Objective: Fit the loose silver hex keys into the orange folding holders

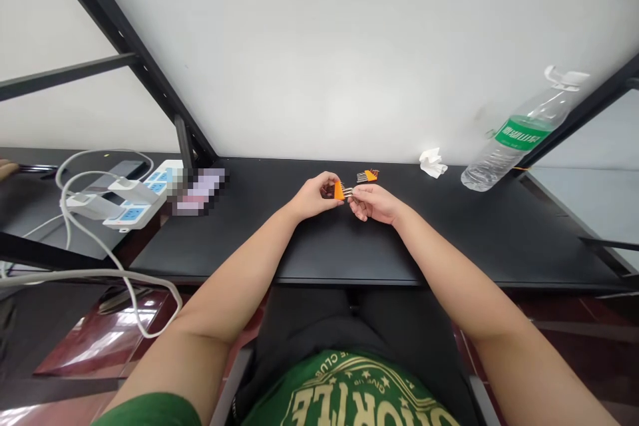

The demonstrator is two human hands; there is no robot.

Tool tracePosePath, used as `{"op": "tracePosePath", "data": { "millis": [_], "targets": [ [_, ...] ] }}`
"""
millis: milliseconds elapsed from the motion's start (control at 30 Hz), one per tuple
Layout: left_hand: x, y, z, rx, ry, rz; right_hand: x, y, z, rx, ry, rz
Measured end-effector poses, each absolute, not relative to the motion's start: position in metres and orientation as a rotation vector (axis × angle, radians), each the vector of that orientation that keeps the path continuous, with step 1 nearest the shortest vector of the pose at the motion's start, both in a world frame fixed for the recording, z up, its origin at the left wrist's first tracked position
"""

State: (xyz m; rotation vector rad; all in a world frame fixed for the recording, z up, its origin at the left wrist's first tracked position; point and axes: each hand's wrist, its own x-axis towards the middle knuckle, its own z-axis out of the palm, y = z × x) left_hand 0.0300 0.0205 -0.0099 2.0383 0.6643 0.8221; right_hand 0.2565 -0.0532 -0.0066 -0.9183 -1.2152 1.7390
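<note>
Over the middle of the black table, my left hand is closed on an orange hex key holder, gripping it between thumb and fingers. Several metal hex keys stick out of the holder toward the right. My right hand pinches the ends of these keys with thumb and forefinger, its other fingers curled. How many keys it grips cannot be made out. Just behind the hands, a second orange holder with hex keys lies on the table.
A clear bottle with a green label and a crumpled tissue stand at the back right. To the left are a blurred pinkish object, a white power strip and looping white cables. Another person's hand shows at the far left.
</note>
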Motion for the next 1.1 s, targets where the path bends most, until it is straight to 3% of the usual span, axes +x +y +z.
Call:
{"op": "tracePosePath", "data": {
  "millis": [167, 467, 600, 800, 1100],
  "targets": [
    [0.03, 0.019, -0.008, 1.945, 0.619, 0.749, 0.262, -0.055, -0.005, -0.956, -1.341, 1.691],
    [0.013, 0.037, -0.012, 2.124, 1.037, 0.787, 0.269, -0.046, -0.006, -1.312, -1.056, 1.391],
    [0.015, 0.038, -0.014, 2.158, 1.072, 0.763, 0.27, -0.047, -0.005, -1.678, -1.266, 1.158],
    [0.017, 0.033, -0.011, 2.194, 1.073, 0.713, 0.272, -0.047, 0.0, -2.128, -1.842, 0.484],
    [0.017, 0.033, -0.011, 2.215, 1.062, 0.704, 0.292, -0.049, 0.0, -2.193, -1.877, 0.365]
  ]
}}
